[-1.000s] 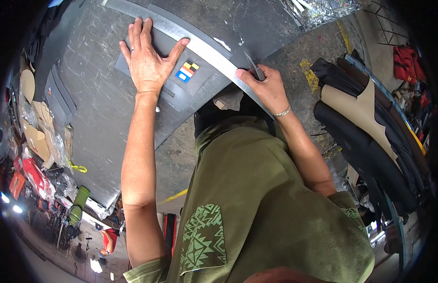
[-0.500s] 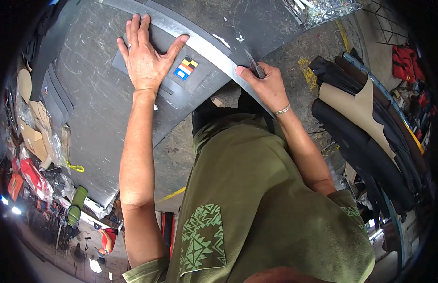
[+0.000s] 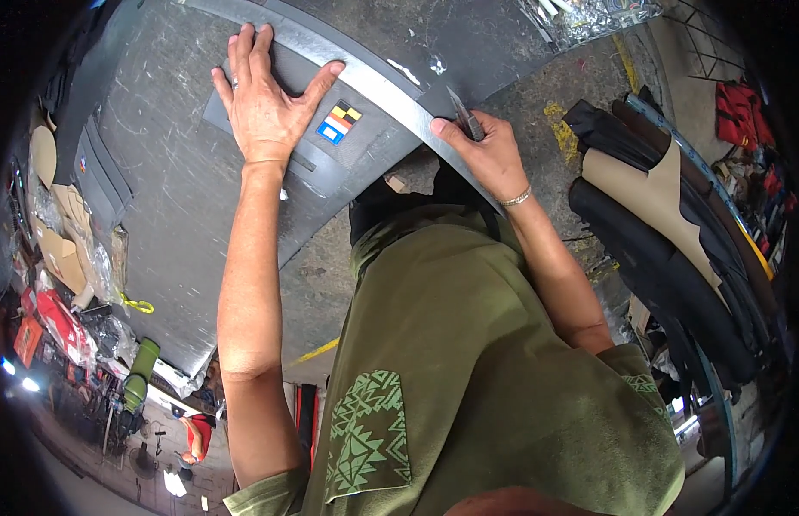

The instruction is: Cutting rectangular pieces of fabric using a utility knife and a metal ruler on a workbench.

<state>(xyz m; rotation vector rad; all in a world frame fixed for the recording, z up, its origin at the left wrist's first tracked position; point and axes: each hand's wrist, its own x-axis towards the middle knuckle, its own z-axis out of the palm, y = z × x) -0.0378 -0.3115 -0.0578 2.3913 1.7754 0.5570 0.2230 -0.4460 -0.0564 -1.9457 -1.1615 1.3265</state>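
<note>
A long metal straightedge (image 3: 378,89) lies across a dark grey sheet (image 3: 374,142) at the table's near right edge. My left hand (image 3: 269,107) is spread flat, fingertips and thumb on or against the straightedge, palm over the sheet. Beside it, a small patch of coloured blocks (image 3: 339,122) sits on the sheet. My right hand (image 3: 494,155) is closed round a pointed craft knife (image 3: 465,119), blade up and away from me. Its thumb rests on the straightedge near its right end. The fingers beneath are partly hidden.
The scratched dark table (image 3: 176,198) spreads to the left. More cut grey pieces (image 3: 103,176) lie at its left side, near cardboard and plastic wrap (image 3: 68,249). On the right stand rolls of black and tan material (image 3: 632,193). A person in red (image 3: 196,437) is far off at lower left.
</note>
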